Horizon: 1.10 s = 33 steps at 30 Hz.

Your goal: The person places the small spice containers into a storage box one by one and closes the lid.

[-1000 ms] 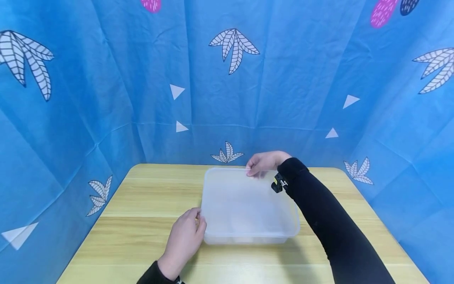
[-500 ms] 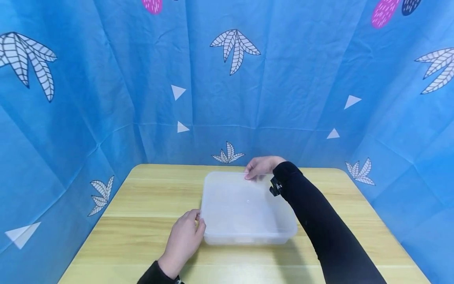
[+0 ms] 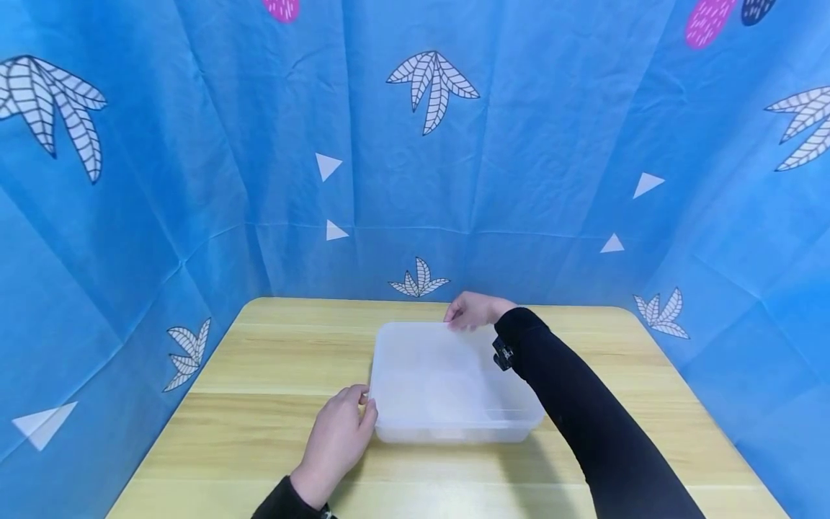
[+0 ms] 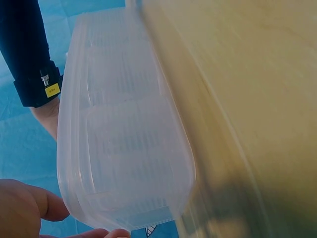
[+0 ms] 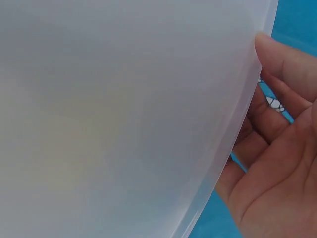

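Observation:
A translucent plastic storage box (image 4: pixel 129 139) with a flat, frosted lid (image 3: pixel 441 375) on top sits in the middle of the table. At the box's left side, my left hand (image 3: pixel 340 432) holds the near-left part of its rim, thumb and fingertips on either side of the corner in the left wrist view. My right hand (image 3: pixel 476 310) reaches across to the far edge and pinches the lid there. The right wrist view shows the thumb of that hand (image 5: pixel 282 129) over the lid's rim, with fingers curled beneath. Whether anything lies inside the box, I cannot tell.
The light wood table (image 3: pixel 272 360) has rounded far corners. A blue curtain (image 3: pixel 415 180) with leaf and triangle prints hangs close behind it and along both sides. My right sleeve (image 3: pixel 596 418) crosses over the box's right side.
The lid's far edge has come down and slightly toward me, with my right hand still pinching it. My left hand has stayed at the same corner.

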{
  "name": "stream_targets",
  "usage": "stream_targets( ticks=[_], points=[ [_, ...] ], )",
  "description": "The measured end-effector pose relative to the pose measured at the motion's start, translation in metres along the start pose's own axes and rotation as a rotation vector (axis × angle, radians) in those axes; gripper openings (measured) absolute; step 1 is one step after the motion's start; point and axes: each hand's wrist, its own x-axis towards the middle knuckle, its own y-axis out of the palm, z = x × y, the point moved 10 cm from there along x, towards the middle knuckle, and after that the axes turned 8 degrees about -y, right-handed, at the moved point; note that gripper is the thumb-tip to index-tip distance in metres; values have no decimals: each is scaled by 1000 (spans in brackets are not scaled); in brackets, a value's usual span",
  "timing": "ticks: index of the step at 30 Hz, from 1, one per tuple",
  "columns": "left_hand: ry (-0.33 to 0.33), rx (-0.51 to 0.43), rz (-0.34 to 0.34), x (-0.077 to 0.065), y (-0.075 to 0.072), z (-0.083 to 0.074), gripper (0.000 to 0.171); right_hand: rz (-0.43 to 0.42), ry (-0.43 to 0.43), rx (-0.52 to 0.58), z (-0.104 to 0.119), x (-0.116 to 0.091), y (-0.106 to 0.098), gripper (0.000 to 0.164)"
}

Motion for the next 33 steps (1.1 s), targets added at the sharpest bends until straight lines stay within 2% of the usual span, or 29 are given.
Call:
stream_targets(
  ticks=[6, 13, 21, 33],
  points=[
    [-8, 0, 10, -2, 1, 1, 29, -40, -19, -65, 4, 2, -2, 20],
    [-21, 1, 26, -3, 2, 2, 30, -35, -22, -122, 2, 1, 2, 15],
    [16, -6, -3, -5, -2, -1, 27, -39, -16, -117, 3, -2, 0, 14],
    [-7, -18, 3, 5, -6, 5, 30, -86, -64, -98, 10, -21, -13, 20]
  ],
)
